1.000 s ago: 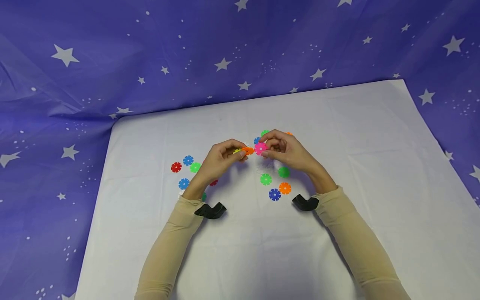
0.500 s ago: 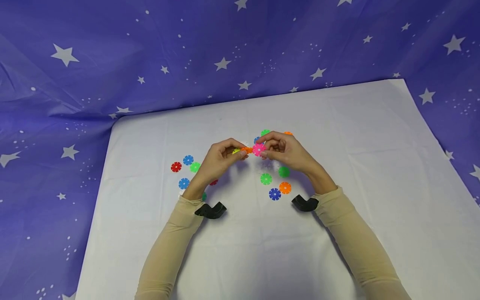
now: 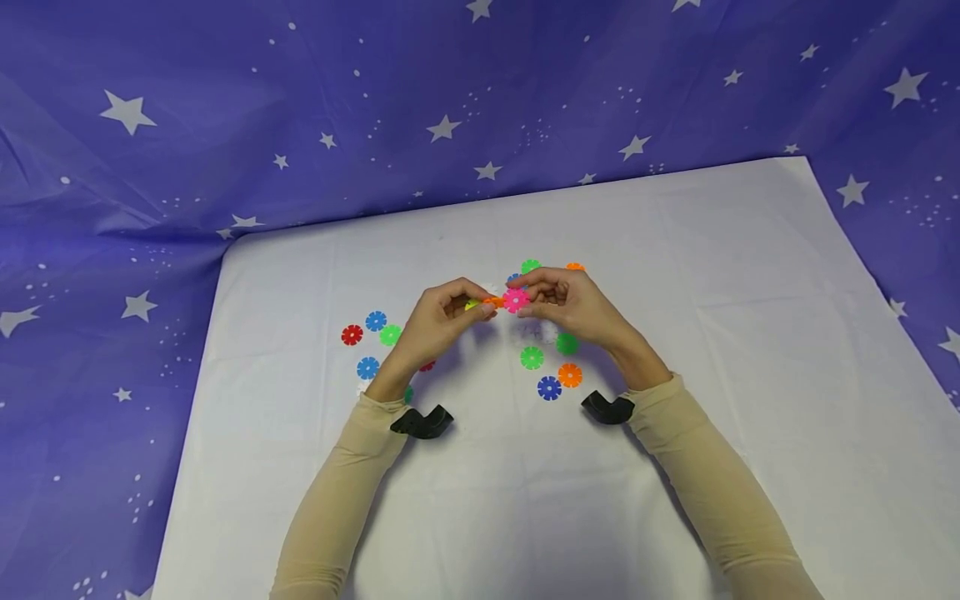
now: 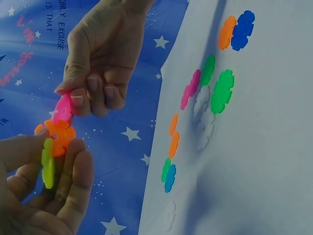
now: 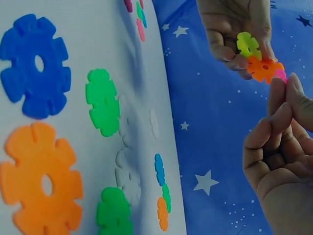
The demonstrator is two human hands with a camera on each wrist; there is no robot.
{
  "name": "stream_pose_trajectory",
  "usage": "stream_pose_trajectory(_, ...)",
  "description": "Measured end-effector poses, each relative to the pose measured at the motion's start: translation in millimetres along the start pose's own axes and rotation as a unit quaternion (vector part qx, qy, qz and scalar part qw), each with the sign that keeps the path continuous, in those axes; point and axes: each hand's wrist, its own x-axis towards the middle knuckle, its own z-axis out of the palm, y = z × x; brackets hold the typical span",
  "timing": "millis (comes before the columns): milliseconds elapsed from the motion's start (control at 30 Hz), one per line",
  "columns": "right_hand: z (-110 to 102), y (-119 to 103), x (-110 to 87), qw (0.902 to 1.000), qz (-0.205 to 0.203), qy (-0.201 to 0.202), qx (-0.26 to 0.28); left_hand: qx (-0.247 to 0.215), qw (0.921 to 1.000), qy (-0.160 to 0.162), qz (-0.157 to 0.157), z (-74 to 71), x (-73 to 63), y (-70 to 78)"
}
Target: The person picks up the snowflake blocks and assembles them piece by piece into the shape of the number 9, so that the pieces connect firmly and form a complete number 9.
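My left hand [image 3: 446, 315] pinches an orange notched plastic disc [image 4: 63, 138] between thumb and fingers. A yellow notched disc [image 4: 47, 166] is slotted into the orange one and sits beside the left thumb. Between thumb and index finger, my right hand [image 3: 573, 304] grips a pink notched disc [image 4: 62, 110] at its edge. The pink disc's lower edge meets the orange disc's rim, at an angle to it. Both hands are raised over the table, and the fingertips hide part of the pink disc in the right wrist view.
Loose discs lie on the white-covered table [image 3: 480, 500]. Blue [image 3: 367, 367], red [image 3: 352, 335] and green ones are left of the hands; green [image 3: 532, 358], orange [image 3: 570, 375], dark blue [image 3: 549, 388] and clear ones lie below and right. A starry blue curtain [image 3: 375, 100] hangs behind.
My right hand has moved slightly left and down, bringing the pink disc against the orange one, and its fingers have spread a little. The left hand has stayed nearly still.
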Motion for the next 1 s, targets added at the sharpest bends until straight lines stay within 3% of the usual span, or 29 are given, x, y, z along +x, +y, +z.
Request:
stream_pose_trajectory(167, 4, -2, 0.2, 0.9999, 0.004, 0.015, -0.007, 0.013, 0.9998, 0.012, 0.005, 1.4, -0.9, 0.4)
stream_pose_trajectory(433, 9, -1, -0.1, 0.9989, 0.012, 0.041, -0.02, 0.038, 0.9979, 0.035, 0.039, 6.8, 0.9, 2.2)
stream_pose_trajectory(700, 8, 2, -0.8, 0.9988, 0.013, 0.045, -0.016, 0.078, 0.9936, 0.048, 0.066, 9.1, 2.4, 3.1)
stream_pose_trajectory(1000, 8, 3, 0.9, 0.999, 0.017, 0.035, -0.019, 0.086, 0.9917, 0.056, 0.078, 10.2, 1.2, 2.0)
